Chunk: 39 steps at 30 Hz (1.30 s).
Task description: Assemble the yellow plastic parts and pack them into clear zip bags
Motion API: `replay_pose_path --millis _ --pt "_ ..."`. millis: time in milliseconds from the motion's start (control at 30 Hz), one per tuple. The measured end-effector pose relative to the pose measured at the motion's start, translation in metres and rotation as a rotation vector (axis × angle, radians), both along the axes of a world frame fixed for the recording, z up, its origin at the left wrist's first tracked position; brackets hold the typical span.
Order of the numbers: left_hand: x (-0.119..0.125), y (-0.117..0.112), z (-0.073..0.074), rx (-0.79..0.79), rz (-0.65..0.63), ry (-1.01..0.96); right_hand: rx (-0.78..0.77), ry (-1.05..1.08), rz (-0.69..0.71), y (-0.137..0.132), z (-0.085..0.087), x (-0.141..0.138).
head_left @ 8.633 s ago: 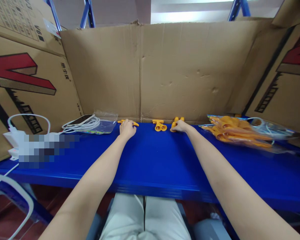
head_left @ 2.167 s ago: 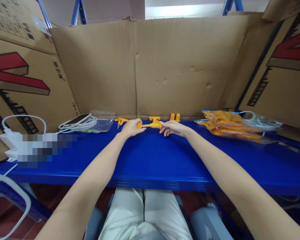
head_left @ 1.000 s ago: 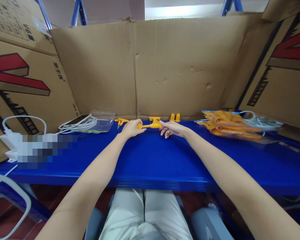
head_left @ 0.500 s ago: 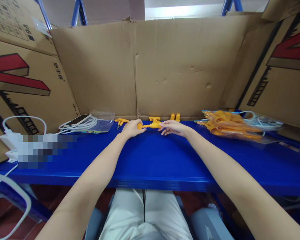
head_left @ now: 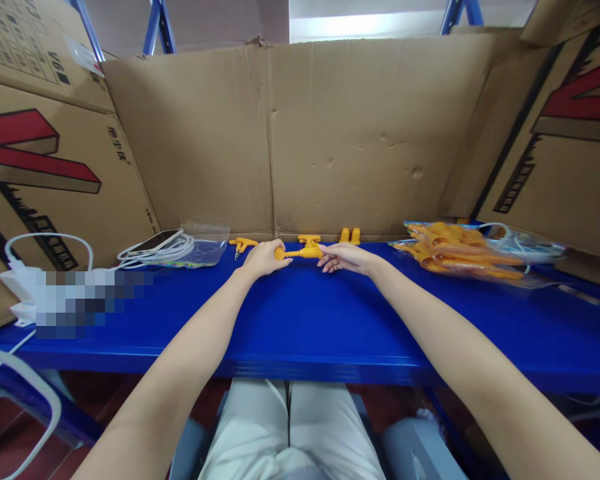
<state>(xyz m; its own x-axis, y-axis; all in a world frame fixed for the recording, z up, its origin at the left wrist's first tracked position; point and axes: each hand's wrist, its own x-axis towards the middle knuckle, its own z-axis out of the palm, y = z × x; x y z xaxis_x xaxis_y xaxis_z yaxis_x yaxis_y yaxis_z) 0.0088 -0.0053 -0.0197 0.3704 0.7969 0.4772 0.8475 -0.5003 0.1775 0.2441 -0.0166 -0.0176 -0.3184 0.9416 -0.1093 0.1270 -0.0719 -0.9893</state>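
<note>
Between my two hands, a little above the blue tabletop (head_left: 300,320), lies a yellow plastic piece with a ridged shaft (head_left: 295,253). My left hand (head_left: 265,259) is closed around its rounded left end. At the thicker right end, my right hand (head_left: 347,257) pinches it between thumb and fingers, the other fingers loosely curled. Just behind it is a yellow T-shaped part (head_left: 309,239). Two small yellow pegs (head_left: 350,235) stand behind my right hand. Left of my left hand lies a yellow branched part with a small chain (head_left: 243,243).
Plastic bags of yellow parts (head_left: 455,250) lie on the right. On the left are a phone (head_left: 156,241), a coiled white cable (head_left: 173,253) and a clear bag (head_left: 210,247). Cardboard walls (head_left: 370,133) enclose the back and sides.
The right hand's fingers have shifted slightly at the end of the yellow piece. The left hand keeps its hold, and the other things stay where they were.
</note>
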Motion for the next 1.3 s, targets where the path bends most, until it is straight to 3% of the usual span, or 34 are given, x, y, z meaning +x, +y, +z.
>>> replay_pose_path --millis 1300 --pt "0.0003 0.0024 -0.0017 -0.023 -0.009 -0.004 -0.152 -0.02 -0.121 0.0026 0.0016 -0.0058"
